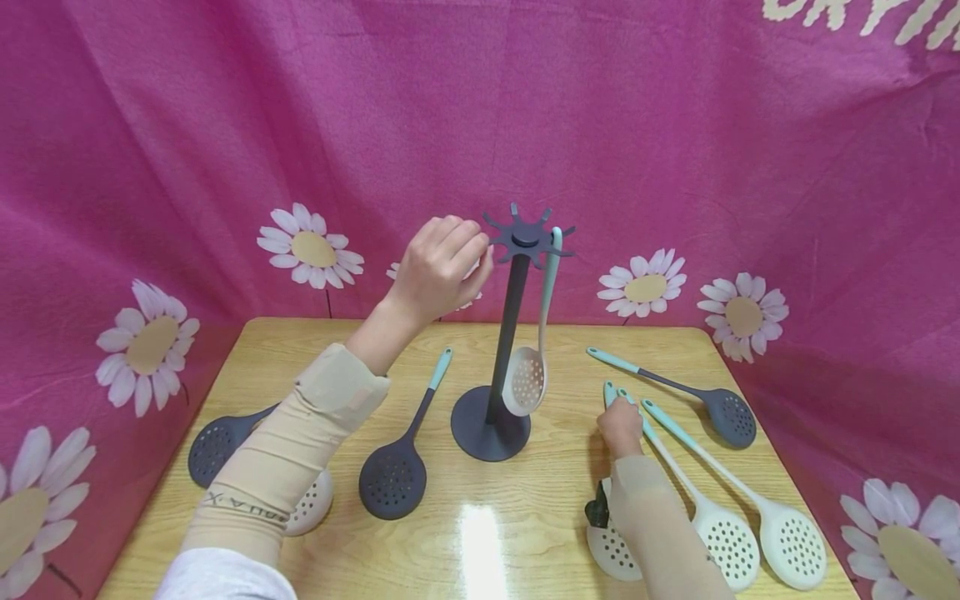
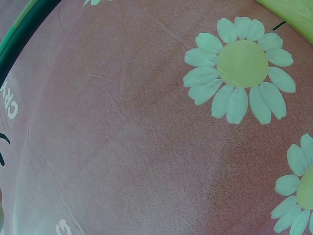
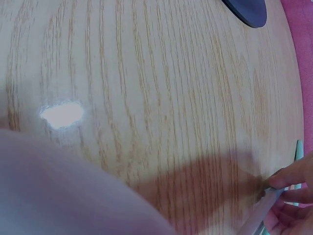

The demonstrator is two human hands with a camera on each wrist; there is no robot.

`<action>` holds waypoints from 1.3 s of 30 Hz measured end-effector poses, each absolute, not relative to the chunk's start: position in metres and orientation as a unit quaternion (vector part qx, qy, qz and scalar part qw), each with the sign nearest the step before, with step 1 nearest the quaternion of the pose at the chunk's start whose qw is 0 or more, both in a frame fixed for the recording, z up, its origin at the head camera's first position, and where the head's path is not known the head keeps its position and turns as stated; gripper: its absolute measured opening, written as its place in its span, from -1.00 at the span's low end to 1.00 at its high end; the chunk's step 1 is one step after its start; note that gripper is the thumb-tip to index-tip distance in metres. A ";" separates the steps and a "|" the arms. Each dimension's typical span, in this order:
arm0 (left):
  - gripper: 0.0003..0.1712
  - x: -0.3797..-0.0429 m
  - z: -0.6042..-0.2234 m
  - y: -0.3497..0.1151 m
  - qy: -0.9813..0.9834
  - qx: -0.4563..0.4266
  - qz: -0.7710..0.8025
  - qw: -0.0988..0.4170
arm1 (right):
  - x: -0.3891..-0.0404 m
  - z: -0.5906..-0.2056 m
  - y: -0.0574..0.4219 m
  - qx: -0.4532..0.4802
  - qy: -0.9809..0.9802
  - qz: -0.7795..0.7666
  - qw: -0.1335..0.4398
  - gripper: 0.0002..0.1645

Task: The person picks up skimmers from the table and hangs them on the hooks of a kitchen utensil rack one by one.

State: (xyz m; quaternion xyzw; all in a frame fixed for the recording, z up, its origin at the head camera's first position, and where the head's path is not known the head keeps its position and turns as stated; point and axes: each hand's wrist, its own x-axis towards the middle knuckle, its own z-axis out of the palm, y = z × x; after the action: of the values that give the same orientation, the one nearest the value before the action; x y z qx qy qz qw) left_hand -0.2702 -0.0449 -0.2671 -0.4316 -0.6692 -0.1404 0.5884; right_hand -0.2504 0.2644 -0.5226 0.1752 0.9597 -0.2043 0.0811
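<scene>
A dark utensil stand [image 1: 514, 333] rises from a round base, with several hooks around its top. One white skimmer with a mint handle [image 1: 551, 275] hangs from a right-hand hook. My left hand [image 1: 442, 267] is raised at the stand's left side, curled fingertips right at a hook's end; the left wrist view hardly shows this hand. At the right of the table, my right hand [image 1: 622, 425] pinches the mint handle of a white skimmer [image 1: 613, 554], the leftmost of those lying there. The right wrist view shows thumb and fingers [image 3: 293, 183] around the handle, low over the wood.
Two more white skimmers [image 1: 793, 546] and a dark skimmer [image 1: 731, 417] lie at the right. Left of the stand lies another dark skimmer [image 1: 393, 482]. My left forearm partly covers a dark skimmer [image 1: 213, 450] and a white skimmer [image 1: 311, 507]. Pink flowered cloth [image 1: 420, 100] surrounds the table.
</scene>
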 end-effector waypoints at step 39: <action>-0.95 -0.271 -0.269 -0.044 -0.668 -0.431 -0.147 0.588 | -0.272 -0.455 0.243 0.115 0.943 -0.299 -0.085 -0.52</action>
State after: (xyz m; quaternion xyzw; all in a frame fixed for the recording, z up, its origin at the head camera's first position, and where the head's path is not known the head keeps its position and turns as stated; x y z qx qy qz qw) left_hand -0.2709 -0.0443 -0.2686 -0.4311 -0.6684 -0.1474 0.5879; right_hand -0.2724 0.2428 -0.4554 0.1149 0.9434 -0.2993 -0.0854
